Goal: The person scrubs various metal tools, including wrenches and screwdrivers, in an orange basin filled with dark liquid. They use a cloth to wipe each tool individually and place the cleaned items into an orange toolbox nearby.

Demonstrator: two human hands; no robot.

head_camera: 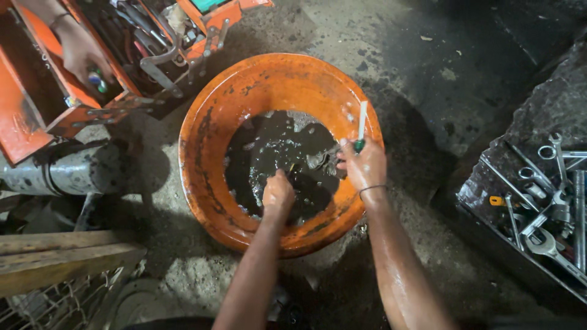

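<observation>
Round orange plastic basin (211, 153) around both hands holds black oily liquid (269, 153); the right hand (364, 165) grips a white-and-green brush (361, 127).

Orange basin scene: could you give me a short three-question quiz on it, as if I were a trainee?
1. True or false: the orange basin holds dark, dirty liquid.
2. What does the right hand hold? A) a white-and-green brush-like tool B) a hammer C) a cup
3. Where do the wrenches lie, seen from the head camera?

Key
1. True. The left hand dips into it.
2. A. The fingers close round its green end.
3. At the right edge, in a tray. Another person's hand reaches into the orange toolbox at upper left.
</observation>
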